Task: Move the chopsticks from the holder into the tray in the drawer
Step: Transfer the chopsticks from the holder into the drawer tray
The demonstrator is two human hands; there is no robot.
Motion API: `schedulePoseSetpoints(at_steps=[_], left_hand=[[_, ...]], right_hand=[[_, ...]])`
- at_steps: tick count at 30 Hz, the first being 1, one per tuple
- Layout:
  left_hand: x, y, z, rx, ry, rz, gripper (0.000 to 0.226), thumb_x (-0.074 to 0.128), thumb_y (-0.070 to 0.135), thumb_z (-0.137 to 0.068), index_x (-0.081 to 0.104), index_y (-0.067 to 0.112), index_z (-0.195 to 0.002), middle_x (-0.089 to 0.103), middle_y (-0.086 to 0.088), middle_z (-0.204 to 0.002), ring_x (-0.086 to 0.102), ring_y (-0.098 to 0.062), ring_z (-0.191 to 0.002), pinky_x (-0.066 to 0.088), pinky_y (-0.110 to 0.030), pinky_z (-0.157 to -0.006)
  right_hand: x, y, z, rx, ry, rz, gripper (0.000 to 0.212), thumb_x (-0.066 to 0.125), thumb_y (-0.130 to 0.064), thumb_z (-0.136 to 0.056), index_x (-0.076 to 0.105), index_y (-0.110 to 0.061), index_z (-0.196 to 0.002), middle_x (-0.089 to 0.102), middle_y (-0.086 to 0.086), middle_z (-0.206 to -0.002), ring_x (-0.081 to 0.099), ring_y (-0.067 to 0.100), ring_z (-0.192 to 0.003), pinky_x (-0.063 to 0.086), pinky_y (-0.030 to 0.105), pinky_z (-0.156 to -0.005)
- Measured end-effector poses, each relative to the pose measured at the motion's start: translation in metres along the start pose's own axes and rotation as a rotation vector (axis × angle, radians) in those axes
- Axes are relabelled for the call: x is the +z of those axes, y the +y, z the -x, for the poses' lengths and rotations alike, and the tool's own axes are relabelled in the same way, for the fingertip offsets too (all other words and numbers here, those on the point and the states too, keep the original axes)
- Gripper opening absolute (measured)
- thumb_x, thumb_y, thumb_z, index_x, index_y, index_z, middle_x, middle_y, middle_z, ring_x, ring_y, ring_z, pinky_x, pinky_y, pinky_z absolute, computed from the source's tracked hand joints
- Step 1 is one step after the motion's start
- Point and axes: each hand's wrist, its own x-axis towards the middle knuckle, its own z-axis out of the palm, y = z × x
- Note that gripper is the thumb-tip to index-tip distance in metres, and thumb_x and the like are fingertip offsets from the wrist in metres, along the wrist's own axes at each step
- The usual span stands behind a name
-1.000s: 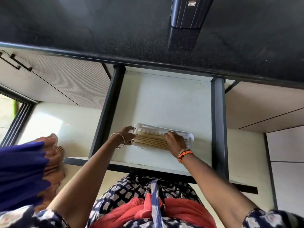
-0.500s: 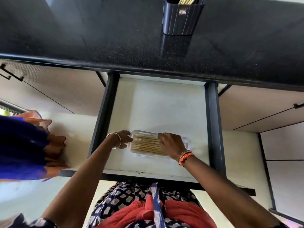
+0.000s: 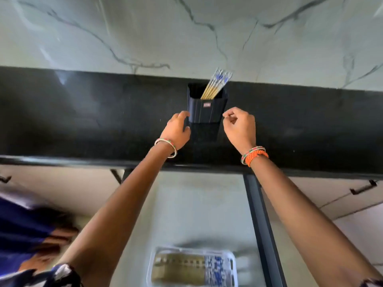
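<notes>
Black holder (image 3: 207,109) now sits between both raised, empty hands, left hand (image 3: 177,130) open, right hand (image 3: 240,126) loosely curled, leaving the tray (image 3: 191,267) for remaining chopsticks (image 3: 215,84).

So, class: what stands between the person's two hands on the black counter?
In the head view, the dark holder stands between the left hand and right hand, with chopsticks leaning inside it.

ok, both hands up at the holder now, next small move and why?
Probably lift the right hand to pinch the chopsticks while the left hand steadies the holder. Chopsticks remain in it, leaning right; the right hand is empty beside it, and the tray below already holds some.
</notes>
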Motion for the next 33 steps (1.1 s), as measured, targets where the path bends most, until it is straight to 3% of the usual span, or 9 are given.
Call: schedulePoseSetpoints(at_steps=[5,9,10,11,12,13,15,23,33], left_hand=[[-0.001,0.012,-0.09,0.172,-0.045,-0.174,0.055,0.047,0.008,-0.09,0.031,0.013,-0.142,0.032,-0.011,-0.151,0.024,-0.026,-0.143,0.027,-0.039,-0.117],[0.01,0.0,-0.14,0.228,-0.153,-0.385,0.049,0.042,0.017,-0.095,0.03,0.015,-0.143,0.027,-0.006,-0.155,0.014,-0.021,-0.146,0.026,-0.041,-0.116],[0.014,-0.005,-0.147,0.226,-0.178,-0.409,0.045,0.04,0.019,-0.096,0.035,0.016,-0.141,0.03,-0.009,-0.153,0.017,-0.021,-0.146,0.027,-0.04,-0.114],[0.018,-0.011,-0.151,0.212,-0.201,-0.409,0.04,0.039,0.019,-0.097,0.041,0.016,-0.137,0.034,-0.012,-0.151,0.02,-0.022,-0.145,0.029,-0.039,-0.112],[0.022,-0.017,-0.154,0.197,-0.214,-0.383,0.037,0.037,0.018,-0.097,0.046,0.017,-0.133,0.037,-0.013,-0.149,0.023,-0.022,-0.144,0.031,-0.038,-0.111],[0.025,-0.021,-0.154,0.177,-0.213,-0.339,0.035,0.036,0.016,-0.097,0.05,0.017,-0.13,0.038,-0.013,-0.148,0.025,-0.021,-0.143,0.033,-0.037,-0.11],[0.03,-0.028,-0.157,0.152,-0.176,-0.265,0.036,0.036,0.012,-0.095,0.055,0.021,-0.125,0.04,-0.009,-0.148,0.032,-0.021,-0.141,0.039,-0.038,-0.108],[0.037,-0.024,-0.16,0.107,-0.077,-0.239,0.035,0.039,0.01,-0.093,0.062,0.023,-0.116,0.038,-0.006,-0.15,0.045,-0.025,-0.132,0.051,-0.04,-0.093],[0.038,-0.018,-0.159,0.039,-0.101,-0.273,0.035,0.039,0.005,-0.093,0.06,0.02,-0.117,0.028,-0.006,-0.154,0.053,-0.032,-0.122,0.054,-0.042,-0.089]], right_hand=[[0.023,0.02,-0.097,0.25,0.004,-0.14,0.012,0.058,-0.008,-0.083,0.069,-0.005,-0.086,0.066,0.006,-0.08,0.057,0.014,-0.076,0.046,0.026,-0.078],[0.051,0.044,-0.153,0.355,-0.049,-0.119,0.037,0.057,-0.013,-0.085,0.041,-0.013,-0.052,0.037,0.006,-0.052,0.041,0.024,-0.061,0.029,0.029,-0.061],[0.058,0.051,-0.164,0.383,-0.065,-0.14,0.032,0.058,-0.017,-0.087,0.049,-0.008,-0.057,0.044,0.014,-0.056,0.047,0.029,-0.065,0.033,0.031,-0.064],[0.065,0.055,-0.173,0.42,-0.084,-0.185,0.032,0.059,-0.022,-0.088,0.053,-0.005,-0.061,0.058,0.032,-0.096,0.051,0.031,-0.069,0.037,0.033,-0.067],[0.071,0.06,-0.182,0.449,-0.107,-0.232,0.037,0.06,-0.028,-0.089,0.048,-0.009,-0.059,0.034,-0.005,-0.078,0.049,0.027,-0.067,0.035,0.033,-0.065],[0.077,0.062,-0.188,0.473,-0.13,-0.265,0.044,0.061,-0.033,-0.089,0.04,-0.015,-0.056,0.041,0.011,-0.062,0.043,0.022,-0.062,0.03,0.032,-0.061],[0.088,0.067,-0.203,0.467,-0.149,-0.286,0.05,0.062,-0.039,-0.088,0.032,-0.019,-0.053,0.033,0.002,-0.057,0.034,0.016,-0.054,0.025,0.032,-0.055],[0.093,0.081,-0.218,0.271,-0.047,-0.189,0.027,0.06,-0.029,-0.09,0.062,-0.002,-0.085,0.057,0.006,-0.075,0.051,0.019,-0.068,0.036,0.027,-0.064],[0.077,0.069,-0.212,0.258,0.053,-0.176,0.044,0.052,-0.018,-0.092,0.029,-0.014,-0.055,0.034,0.001,-0.055,0.028,0.012,-0.047,0.023,0.026,-0.045]])
